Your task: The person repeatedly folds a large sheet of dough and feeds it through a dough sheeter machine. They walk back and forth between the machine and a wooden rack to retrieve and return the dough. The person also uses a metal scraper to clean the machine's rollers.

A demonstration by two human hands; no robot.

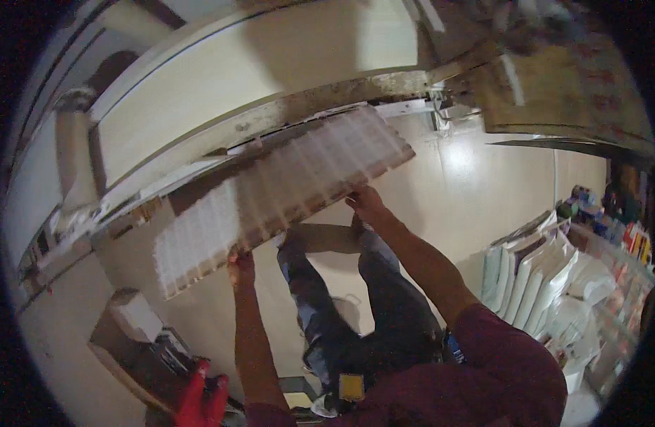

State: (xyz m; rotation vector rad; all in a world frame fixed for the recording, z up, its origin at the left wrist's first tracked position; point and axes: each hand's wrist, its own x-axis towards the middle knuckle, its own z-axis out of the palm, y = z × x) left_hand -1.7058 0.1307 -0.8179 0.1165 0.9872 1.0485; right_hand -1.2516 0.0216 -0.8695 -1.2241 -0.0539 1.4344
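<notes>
Held out in front of me is a long, ribbed, pale panel [306, 167] that looks like a dusty air-conditioner filter. It tilts, with its right end higher in view and its left end lower. My left hand [242, 269] is closed on its near edge, left of the middle. Farther right, my right hand [367, 201] grips the same edge, fingers partly hidden beneath it. Just beyond the panel is a large white casing [292, 46] with a dirty, stained lower edge [327, 96].
At upper right hangs a brown cardboard sheet [555, 89]. White packages [534, 274] stand at right beside shelves of small coloured goods [630, 242]. Lower left holds an open cardboard box [132, 317] and a red object [201, 398]. My legs [395, 285] stand below the panel.
</notes>
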